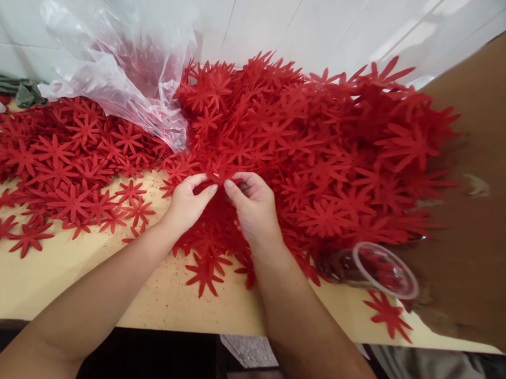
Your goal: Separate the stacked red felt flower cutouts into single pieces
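Observation:
My left hand (191,201) and my right hand (256,206) meet near the middle of the view, thumbs and fingers pinched on a small red petal piece (222,174) between them. Its outline blends into the red behind it. Around and beyond my hands rises a large heap of red star-shaped petal pieces (326,154). A lower pile of similar pieces (69,157) spreads to the left, with several loose ones on the pale tabletop (165,292).
A crumpled clear plastic bag (150,99) lies between the piles. At the right, a clear plastic cup (384,270) is tipped on its side beside a brown cardboard panel (478,231). Dark green fabric (25,92) sits at the far left, and a white wall (297,22) stands behind.

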`<state>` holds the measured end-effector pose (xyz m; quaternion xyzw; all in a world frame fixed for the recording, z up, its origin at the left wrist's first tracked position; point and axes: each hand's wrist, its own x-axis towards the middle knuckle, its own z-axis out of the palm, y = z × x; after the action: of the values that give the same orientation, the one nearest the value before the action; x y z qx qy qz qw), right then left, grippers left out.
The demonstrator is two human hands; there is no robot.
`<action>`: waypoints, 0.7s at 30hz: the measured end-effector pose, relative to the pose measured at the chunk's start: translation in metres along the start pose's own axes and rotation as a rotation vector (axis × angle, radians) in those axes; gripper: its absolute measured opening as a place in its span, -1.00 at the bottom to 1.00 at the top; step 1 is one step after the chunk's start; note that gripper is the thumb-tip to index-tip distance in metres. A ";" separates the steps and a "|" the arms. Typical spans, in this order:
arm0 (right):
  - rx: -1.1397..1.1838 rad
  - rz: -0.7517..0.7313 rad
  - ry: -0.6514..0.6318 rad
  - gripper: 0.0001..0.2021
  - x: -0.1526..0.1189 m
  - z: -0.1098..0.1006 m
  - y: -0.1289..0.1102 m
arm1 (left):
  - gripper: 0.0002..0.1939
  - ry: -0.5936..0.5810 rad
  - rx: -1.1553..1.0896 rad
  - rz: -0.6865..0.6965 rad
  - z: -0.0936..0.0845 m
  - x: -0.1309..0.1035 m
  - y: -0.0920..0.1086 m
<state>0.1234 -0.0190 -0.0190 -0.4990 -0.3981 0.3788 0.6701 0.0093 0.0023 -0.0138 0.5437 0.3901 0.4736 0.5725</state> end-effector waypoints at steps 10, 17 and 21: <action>0.001 0.000 -0.097 -0.73 -0.002 -0.001 -0.004 | -0.67 0.117 0.466 0.330 -0.007 0.002 -0.011; -0.165 -0.066 0.048 -0.55 -0.003 -0.002 -0.008 | -0.50 -0.061 0.680 0.604 -0.008 -0.008 -0.003; -0.139 -0.063 -0.018 -0.55 -0.004 0.000 -0.006 | -0.60 -0.186 0.625 0.517 -0.007 -0.007 -0.005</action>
<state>0.1230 -0.0236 -0.0143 -0.5281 -0.4450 0.3333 0.6419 0.0015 -0.0027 -0.0200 0.8120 0.3122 0.4094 0.2749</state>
